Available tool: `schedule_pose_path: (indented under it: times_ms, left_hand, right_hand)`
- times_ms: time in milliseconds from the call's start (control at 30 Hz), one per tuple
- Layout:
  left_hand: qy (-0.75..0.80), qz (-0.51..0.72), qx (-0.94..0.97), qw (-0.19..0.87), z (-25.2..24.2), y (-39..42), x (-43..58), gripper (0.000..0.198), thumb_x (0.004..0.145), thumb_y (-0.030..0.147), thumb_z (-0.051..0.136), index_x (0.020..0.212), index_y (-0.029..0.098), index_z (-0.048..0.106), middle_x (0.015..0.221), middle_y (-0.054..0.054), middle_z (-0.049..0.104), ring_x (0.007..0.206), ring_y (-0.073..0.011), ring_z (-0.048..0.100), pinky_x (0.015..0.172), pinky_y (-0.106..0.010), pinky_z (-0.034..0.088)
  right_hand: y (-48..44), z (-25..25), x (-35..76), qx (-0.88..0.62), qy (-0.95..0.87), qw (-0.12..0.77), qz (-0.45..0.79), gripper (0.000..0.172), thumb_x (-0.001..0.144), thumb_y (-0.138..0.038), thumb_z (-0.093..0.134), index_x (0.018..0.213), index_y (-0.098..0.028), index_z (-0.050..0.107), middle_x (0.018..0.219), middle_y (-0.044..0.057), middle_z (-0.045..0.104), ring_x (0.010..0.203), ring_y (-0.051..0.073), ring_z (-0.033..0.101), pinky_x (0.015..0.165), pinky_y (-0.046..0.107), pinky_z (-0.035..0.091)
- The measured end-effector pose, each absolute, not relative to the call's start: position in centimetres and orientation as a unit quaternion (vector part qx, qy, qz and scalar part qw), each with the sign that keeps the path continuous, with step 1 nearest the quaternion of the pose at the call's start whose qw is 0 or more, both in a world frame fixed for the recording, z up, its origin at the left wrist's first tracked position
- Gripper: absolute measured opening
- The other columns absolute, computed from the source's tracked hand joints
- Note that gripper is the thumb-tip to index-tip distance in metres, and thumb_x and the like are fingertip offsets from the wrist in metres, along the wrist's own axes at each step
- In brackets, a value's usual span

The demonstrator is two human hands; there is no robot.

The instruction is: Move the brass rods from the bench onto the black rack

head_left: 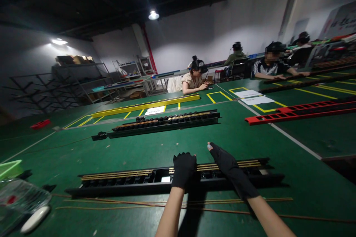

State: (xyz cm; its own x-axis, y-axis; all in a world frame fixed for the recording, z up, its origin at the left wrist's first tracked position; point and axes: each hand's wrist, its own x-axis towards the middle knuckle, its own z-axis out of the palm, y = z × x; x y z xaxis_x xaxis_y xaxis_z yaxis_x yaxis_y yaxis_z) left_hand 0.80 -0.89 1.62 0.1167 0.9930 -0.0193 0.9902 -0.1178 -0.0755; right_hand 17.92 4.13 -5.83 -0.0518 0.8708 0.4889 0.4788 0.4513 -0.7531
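A long black rail [119, 189] lies across the table in front of me, with thin brass-coloured rods [119, 173] along its top and dark blocks inside. My left hand [184, 170], in a black fingerless glove, is curled down over the middle of the rail. Whatever its fingers grip is hidden beneath it. Farther right, my right hand [229, 164], gloved the same way, reaches across the rail with its thumb stretched out past the far edge; its other fingers are mostly hidden. A small white piece [165, 179] shows in the rail just left of my left hand.
Loose long rods [111, 208] lie along the near side. A second black rail [167, 124], a yellow rail [147, 106] and a red frame [300, 113] lie farther off. At left are a clear plastic container [23, 196] and a white oval object [35, 219]. Co-workers sit across the table.
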Motion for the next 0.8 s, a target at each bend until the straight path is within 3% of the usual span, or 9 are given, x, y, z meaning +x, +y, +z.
schedule_pose_path:
  times_ms: [200, 433, 600, 800]
  left_hand:
    - [-0.639, 0.023, -0.769, 0.022, 2.8, 0.0, 3.2, 0.042, 0.103, 0.033, 0.026, 0.116, 0.022, 0.065, 0.120, -0.015, 0.065, 0.110, -0.0286, 0.063, 0.092, -0.048, 0.047]
    - [-0.625, 0.028, -0.780, 0.000, 0.9, -0.9, 4.0, 0.038, 0.103, 0.028, 0.026, 0.119, 0.023, 0.060, 0.102, -0.011, 0.068, 0.097, -0.0245, 0.067, 0.080, -0.038, 0.051]
    - [-0.637, 0.024, -0.771, -0.008, 1.6, -0.9, 4.1, 0.040, 0.103, 0.029, 0.026, 0.115, 0.022, 0.063, 0.104, -0.012, 0.069, 0.098, -0.0275, 0.068, 0.082, -0.044, 0.052]
    - [-0.659, 0.002, -0.752, -0.003, 3.5, -0.4, 5.6, 0.042, 0.102, 0.029, 0.028, 0.107, 0.017, 0.068, 0.106, -0.015, 0.070, 0.104, -0.0308, 0.066, 0.092, -0.054, 0.048]
  right_hand:
    - [4.2, -5.4, 18.2, -0.480, -0.705, 0.483, 0.197, 0.055, 0.091, -0.065, 0.042, 0.108, -0.023, 0.072, 0.116, 0.011, 0.073, 0.107, 0.027, 0.070, 0.101, 0.046, 0.054]
    - [4.1, -5.3, 18.4, -0.485, -0.716, 0.460, 0.200, 0.058, 0.092, -0.063, 0.040, 0.110, -0.018, 0.072, 0.117, 0.015, 0.072, 0.109, 0.030, 0.069, 0.103, 0.046, 0.052]
    - [4.2, -5.5, 18.2, -0.489, -0.713, 0.460, 0.203, 0.059, 0.091, -0.063, 0.039, 0.109, -0.017, 0.072, 0.116, 0.017, 0.072, 0.111, 0.031, 0.068, 0.106, 0.049, 0.049]
    - [4.3, -5.3, 18.4, -0.475, -0.712, 0.470, 0.214, 0.057, 0.091, -0.065, 0.038, 0.107, -0.022, 0.072, 0.115, 0.011, 0.073, 0.106, 0.027, 0.070, 0.102, 0.046, 0.053]
